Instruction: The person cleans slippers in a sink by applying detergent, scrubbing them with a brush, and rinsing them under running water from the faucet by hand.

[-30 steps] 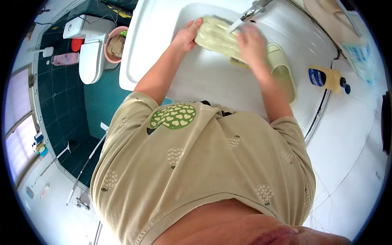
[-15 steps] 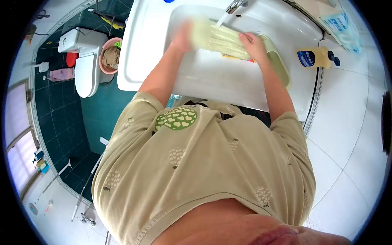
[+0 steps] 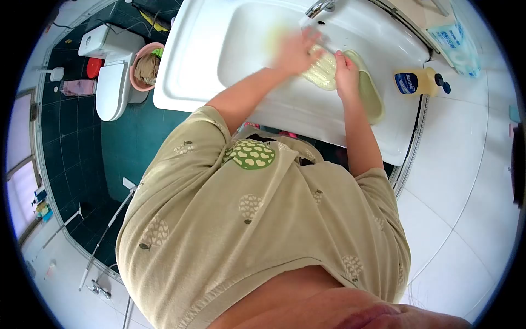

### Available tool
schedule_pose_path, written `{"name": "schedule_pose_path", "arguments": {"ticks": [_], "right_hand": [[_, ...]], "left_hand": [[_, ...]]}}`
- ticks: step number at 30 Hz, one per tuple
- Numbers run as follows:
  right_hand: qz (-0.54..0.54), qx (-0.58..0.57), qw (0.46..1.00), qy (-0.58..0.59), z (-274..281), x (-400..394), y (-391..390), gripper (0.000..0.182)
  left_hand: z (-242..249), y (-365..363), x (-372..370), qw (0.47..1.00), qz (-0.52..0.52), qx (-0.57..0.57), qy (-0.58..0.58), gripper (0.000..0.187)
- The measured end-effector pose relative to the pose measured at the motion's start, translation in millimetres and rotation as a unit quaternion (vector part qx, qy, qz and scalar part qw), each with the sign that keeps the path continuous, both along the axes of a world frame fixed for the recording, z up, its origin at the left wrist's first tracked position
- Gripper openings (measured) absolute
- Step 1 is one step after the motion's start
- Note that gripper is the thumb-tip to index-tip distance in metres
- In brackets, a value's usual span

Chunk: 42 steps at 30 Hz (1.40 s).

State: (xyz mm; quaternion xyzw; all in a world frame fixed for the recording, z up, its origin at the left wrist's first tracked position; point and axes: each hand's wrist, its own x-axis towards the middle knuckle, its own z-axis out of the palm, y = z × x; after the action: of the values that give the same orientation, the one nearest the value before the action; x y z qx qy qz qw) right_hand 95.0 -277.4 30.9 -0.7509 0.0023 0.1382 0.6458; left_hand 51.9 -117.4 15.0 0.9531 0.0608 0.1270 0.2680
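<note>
Over the white sink (image 3: 241,41), my right hand (image 3: 347,74) pinches the edge of a pale green slipper (image 3: 322,71), its ridged face showing. My left hand (image 3: 298,52) is at the other end of that slipper under the faucet (image 3: 319,7); motion blur smears its fingers, and whether it holds anything cannot be made out. A second green slipper (image 3: 370,96) rests in the sink, just right of my right hand.
A yellow bottle (image 3: 419,82) with a dark cap lies on the right ledge near a blue-white package (image 3: 457,44). Left of the sink are a toilet (image 3: 112,90), a pink basin (image 3: 135,71) holding cloth, and a red object (image 3: 94,67).
My left hand has moved right, toward my right hand. The slipper between them has shifted and turned. The yellow and red item beneath it no longer shows, and the view has shifted slightly.
</note>
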Motion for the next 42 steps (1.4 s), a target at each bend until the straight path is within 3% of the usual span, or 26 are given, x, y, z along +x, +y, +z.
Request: {"name": "schedule_pose_path", "arguments": {"ticks": [1, 4, 5, 6, 7, 8, 9, 10, 12, 13, 15, 17, 19, 21, 22, 25, 28, 30, 31, 33, 35, 36, 39, 42], "right_hand": [[0.003, 0.000, 1.000, 0.000, 4, -3, -5, 0.036], [-0.009, -0.023, 1.000, -0.007, 12, 0, -21, 0.037], [0.004, -0.009, 1.000, -0.005, 11, 4, -25, 0.038], [0.017, 0.007, 1.000, -0.003, 9, 8, -29, 0.038], [0.014, 0.008, 1.000, -0.003, 5, 15, -32, 0.038], [0.053, -0.045, 0.997, -0.035, 0, 23, -33, 0.038], [0.092, -0.099, 0.989, -0.067, -5, 29, -31, 0.037], [0.090, -0.096, 0.989, -0.068, -6, 36, -27, 0.037], [0.122, -0.290, 0.937, -0.150, -5, 48, -15, 0.036], [0.118, -0.286, 0.939, -0.149, -11, 53, -7, 0.036], [0.104, -0.343, 0.892, -0.276, -26, 51, 17, 0.039], [0.113, -0.380, 0.859, -0.324, -22, 19, 61, 0.052], [0.168, -0.287, 0.895, -0.298, -39, -7, 113, 0.059], [0.169, -0.247, 0.903, -0.307, -36, -26, 148, 0.060], [0.240, -0.253, 0.857, -0.379, -34, -28, 156, 0.061], [0.356, -0.164, 0.820, -0.417, -25, -2, 129, 0.061], [0.295, -0.244, 0.856, -0.346, -41, 32, 101, 0.060], [0.112, -0.182, 0.928, -0.304, -95, 43, 106, 0.059], [0.109, -0.182, 0.928, -0.305, -82, 27, 113, 0.059], [0.184, -0.236, 0.875, -0.381, -33, -33, 134, 0.060], [0.187, -0.238, 0.849, -0.432, -15, -41, 133, 0.058], [0.194, -0.236, 0.821, -0.483, -11, -44, 131, 0.056], [0.259, -0.308, 0.831, -0.383, -28, 12, 91, 0.058], [0.132, -0.211, 0.943, -0.219, -46, 43, 44, 0.050]], "left_hand": [[-4, 20, 4, 0.997, 0.003, -0.036, 0.068, 0.061], [-38, 76, 1, 0.988, 0.035, 0.052, 0.144, 0.061], [-28, 81, -6, 0.975, 0.061, -0.166, 0.135, 0.058], [-21, 87, -12, 0.916, 0.083, -0.374, 0.119, 0.055], [-47, 99, -10, 0.917, 0.080, -0.373, 0.120, 0.055], [-34, 96, -15, 0.858, 0.080, -0.491, 0.132, 0.051], [-20, 93, -23, 0.766, 0.077, -0.622, 0.140, 0.048], [-3, 89, -32, 0.696, 0.065, -0.701, 0.144, 0.044], [34, 84, -49, 0.641, 0.054, -0.754, 0.135, 0.037], [48, 80, -54, 0.639, 0.067, -0.755, 0.130, 0.037], [68, 76, -58, 0.631, 0.106, -0.760, 0.114, 0.038], [67, 81, -53, 0.630, 0.093, -0.763, 0.107, 0.039], [54, 85, -50, 0.627, 0.079, -0.768, 0.102, 0.039], [31, 93, -48, 0.694, 0.121, -0.707, 0.059, 0.038], [34, 99, -53, 0.699, 0.125, -0.701, 0.059, 0.038], [40, 107, -65, 0.678, 0.135, -0.721, 0.033, 0.037], [52, 116, -76, 0.670, 0.145, -0.728, 0.010, 0.036], [52, 114, -78, 0.671, 0.140, -0.728, 0.017, 0.036], [51, 113, -76, 0.672, 0.146, -0.726, 0.016, 0.037], [42, 114, -76, 0.671, 0.153, -0.725, 0.022, 0.037], [37, 115, -74, 0.651, 0.085, -0.754, 0.023, 0.038], [39, 111, -75, 0.659, 0.128, -0.741, 0.022, 0.038], [39, 111, -78, 0.659, 0.143, -0.738, 0.027, 0.039], [20, 128, -80, 0.646, 0.087, -0.756, 0.061, 0.039]]}}
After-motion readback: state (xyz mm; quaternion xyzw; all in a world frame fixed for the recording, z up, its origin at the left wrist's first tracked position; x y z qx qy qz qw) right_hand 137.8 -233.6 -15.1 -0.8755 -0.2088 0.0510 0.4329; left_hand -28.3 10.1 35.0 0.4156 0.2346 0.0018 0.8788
